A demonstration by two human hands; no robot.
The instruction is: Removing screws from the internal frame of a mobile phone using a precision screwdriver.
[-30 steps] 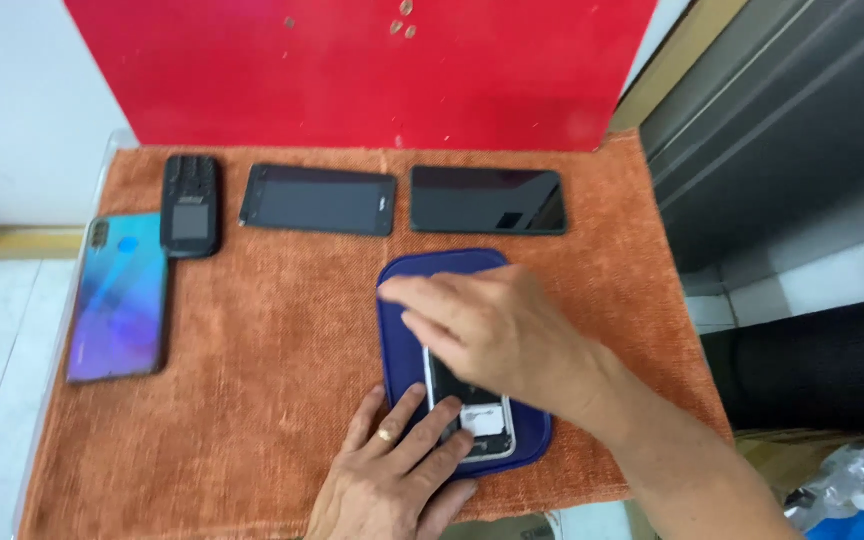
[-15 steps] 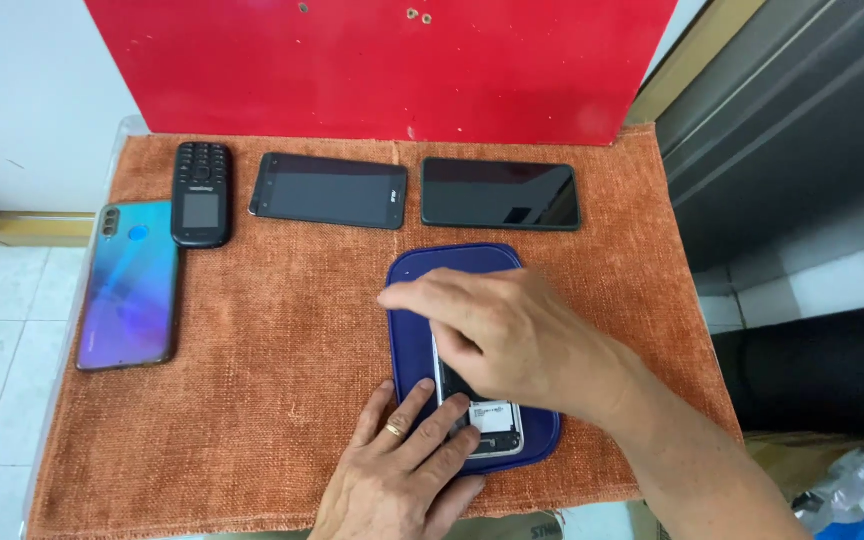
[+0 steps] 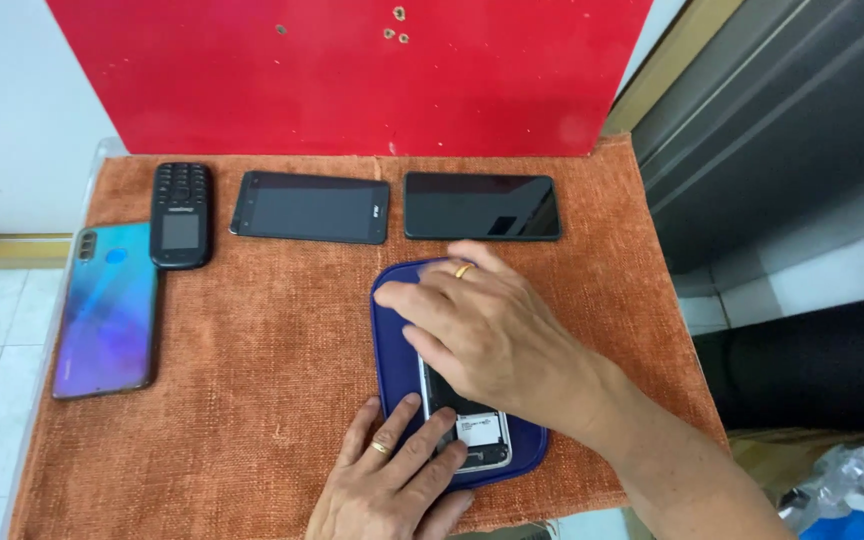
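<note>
I take the dark blue rounded work mat [image 3: 389, 340] on the rust-orange woven cloth [image 3: 262, 380] as my landmark. On its near half lies a smartphone with its back cover off [image 3: 477, 435], its white label and dark innards showing at the end nearest me. My right hand [image 3: 497, 335] lies flat over the far part of that phone, fingers spread and pressing down, a gold ring on one finger; it pins the phone without closing round it. My left hand [image 3: 397, 480] comes in at the near edge of the mat, fingers loosely parted, with two fingertips [image 3: 442, 420] resting on the phone's left rim; whether a nail is under the frame there I cannot tell, since the right hand hides much of it. Beyond the mat lie two black slab phones, one straight past its far edge [image 3: 480, 206] and one to the far left of it [image 3: 310, 207]; further left are a small black keypad phone [image 3: 181, 214] and a blue-purple glossy phone lying face down [image 3: 108, 308]. A red board [image 3: 352, 70] stands at the far end of the cloth. To do this well, I judge the right palm should keep even downward weight so the phone cannot skid, while the left fingertips work gently along the rim, never levering hard at one spot
</note>
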